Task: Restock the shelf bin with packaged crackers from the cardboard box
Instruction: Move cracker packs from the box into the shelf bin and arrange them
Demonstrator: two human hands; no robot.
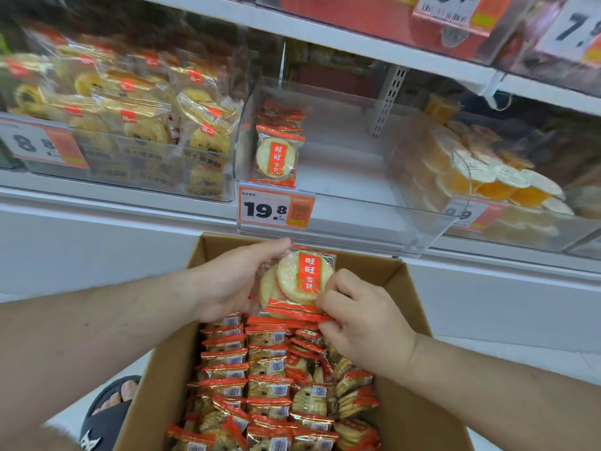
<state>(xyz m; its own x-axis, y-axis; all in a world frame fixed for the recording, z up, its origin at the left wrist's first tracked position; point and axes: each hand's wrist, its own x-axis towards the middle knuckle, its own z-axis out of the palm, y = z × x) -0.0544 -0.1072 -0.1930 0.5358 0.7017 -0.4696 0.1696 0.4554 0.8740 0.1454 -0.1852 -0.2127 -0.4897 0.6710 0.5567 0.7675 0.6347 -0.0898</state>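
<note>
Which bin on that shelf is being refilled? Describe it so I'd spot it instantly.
Find the open brown cardboard box of red-wrapped cracker packets on the floor; the clear plastic shelf bin sits directly above it. It carries an orange-framed price tag reading 19.8. Unlike its packed neighbours, it is nearly bare, with one short stack of red-and-white cracker packs at its left.

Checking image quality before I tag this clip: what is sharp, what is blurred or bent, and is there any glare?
Head view: the held cracker packs, both hands and the 19.8 price tag read sharply; the upper left packs and right-hand bin smear; wide-angle bending curves the shelf edge; glare glints on wrappers in the cardboard box; lighting is even.
</note>
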